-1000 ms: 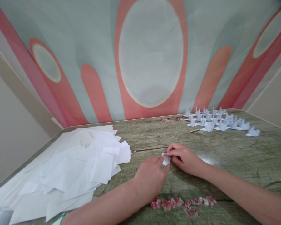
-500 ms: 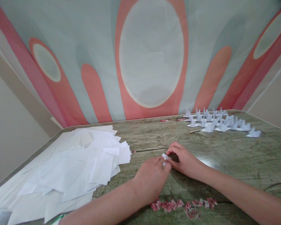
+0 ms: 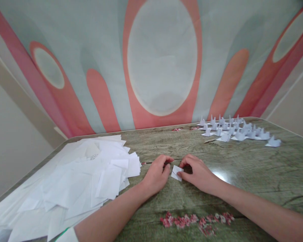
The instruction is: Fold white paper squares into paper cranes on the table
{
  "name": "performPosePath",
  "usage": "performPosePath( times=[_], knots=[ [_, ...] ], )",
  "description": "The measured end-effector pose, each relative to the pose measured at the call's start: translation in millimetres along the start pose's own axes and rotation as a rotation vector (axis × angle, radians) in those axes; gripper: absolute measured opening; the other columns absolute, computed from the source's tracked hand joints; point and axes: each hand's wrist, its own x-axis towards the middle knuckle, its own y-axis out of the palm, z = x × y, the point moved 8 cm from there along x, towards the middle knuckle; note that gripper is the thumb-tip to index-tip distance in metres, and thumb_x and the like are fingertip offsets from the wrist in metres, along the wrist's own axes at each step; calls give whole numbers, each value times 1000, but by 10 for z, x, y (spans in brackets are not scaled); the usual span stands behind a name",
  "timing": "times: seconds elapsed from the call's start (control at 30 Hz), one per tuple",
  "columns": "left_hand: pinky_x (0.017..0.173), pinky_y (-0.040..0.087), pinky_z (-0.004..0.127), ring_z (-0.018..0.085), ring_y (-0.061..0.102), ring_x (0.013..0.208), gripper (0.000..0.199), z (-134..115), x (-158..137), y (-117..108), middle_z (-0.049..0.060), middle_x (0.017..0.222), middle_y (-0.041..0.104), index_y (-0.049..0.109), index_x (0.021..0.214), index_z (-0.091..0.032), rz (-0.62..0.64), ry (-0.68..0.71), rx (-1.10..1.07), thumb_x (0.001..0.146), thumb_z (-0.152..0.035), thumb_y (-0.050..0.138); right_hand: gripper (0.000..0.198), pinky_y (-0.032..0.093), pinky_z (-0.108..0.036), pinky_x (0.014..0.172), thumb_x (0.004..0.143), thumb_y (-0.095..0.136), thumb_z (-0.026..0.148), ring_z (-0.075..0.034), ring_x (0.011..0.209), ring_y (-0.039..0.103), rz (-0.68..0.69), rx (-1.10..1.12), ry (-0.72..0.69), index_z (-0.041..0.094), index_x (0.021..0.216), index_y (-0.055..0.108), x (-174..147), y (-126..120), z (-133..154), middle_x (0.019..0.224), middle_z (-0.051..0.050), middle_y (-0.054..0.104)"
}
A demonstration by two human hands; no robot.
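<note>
**Small folded paper pinched at the middle of the table**

Nearest the camera, a band of red and white flower print [image 3: 195,221] runs across the green wood-grain table [image 3: 255,174], between the two forearms. Just beyond it, the right hand [image 3: 199,173] grasps a small folded paper piece [image 3: 176,172] between thumb and fingertips, holding it low over the table or touching it; which, cannot be told. The left hand [image 3: 156,174] lies just beside the piece with fingers curled loosely inward, gripping nothing, its fingertips a little apart from the paper's left edge.

To the left, a wide heap of white paper sheets [image 3: 86,178] covers that side of the table, its nearest corner close to the left hand but not touching it. Nothing lies between the hands and the heap.

Farther off, at the back right, a cluster of small folded paper figures [image 3: 232,131] stands upright, well apart from both hands. Behind the table hangs a backdrop [image 3: 161,60] with pink arches and pale ovals.
</note>
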Motion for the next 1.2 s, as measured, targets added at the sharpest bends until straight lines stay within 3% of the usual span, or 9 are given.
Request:
performPosePath(
  times=[0.23,0.5,0.83,0.93,0.97,1.03,1.2],
  knots=[
    [85,40,30,17,51,90,17,-94,7,28,5,91,58,57,88,-18,56,91,31,87,-20,41,11,40,-27,63,77,53,29,-15,67,53,-17,205,48,20,71,56,-20,-9,-26,69,0,58],
    [75,39,27,14,50,78,15,-120,6,27,1,77,55,53,72,-17,68,118,24,84,-22,48,15,38,-23,56,77,53,31,-12,59,49,11,359,43,18,72,56,-17,-16,24,64,2,56],
    [67,40,24,14,52,72,17,-27,44,-35,0,73,55,55,69,-16,-20,28,-91,82,-25,51,22,32,-22,52,79,51,28,-10,54,43,17,222,-56,18,60,49,-23,-7,115,55,5,47],
    [68,41,24,15,54,77,8,-11,27,-77,1,81,60,58,81,-17,-77,-10,-122,77,-23,59,20,34,-22,54,80,51,26,-11,56,45,-28,179,-66,18,61,50,-35,-28,103,57,4,49],
    [70,42,25,15,55,79,13,-19,17,-94,1,84,61,58,86,-18,-98,-11,-131,74,-22,62,19,34,-23,55,80,51,26,-11,57,46,-45,164,-78,18,62,51,-40,-39,108,58,4,50],
    [72,42,25,15,56,82,19,-69,0,-121,1,87,62,58,90,-19,-127,23,-134,72,-20,65,15,36,-24,58,79,52,23,-12,60,49,-79,134,-121,18,65,55,-51,-69,142,61,3,53],
    [75,42,26,15,55,79,3,-224,-30,-149,2,76,60,61,75,-17,-138,160,-90,78,-17,59,11,37,-28,66,80,53,18,-15,69,53,-168,74,-264,21,77,64,-85,-167,234,69,0,58]
  ],
)
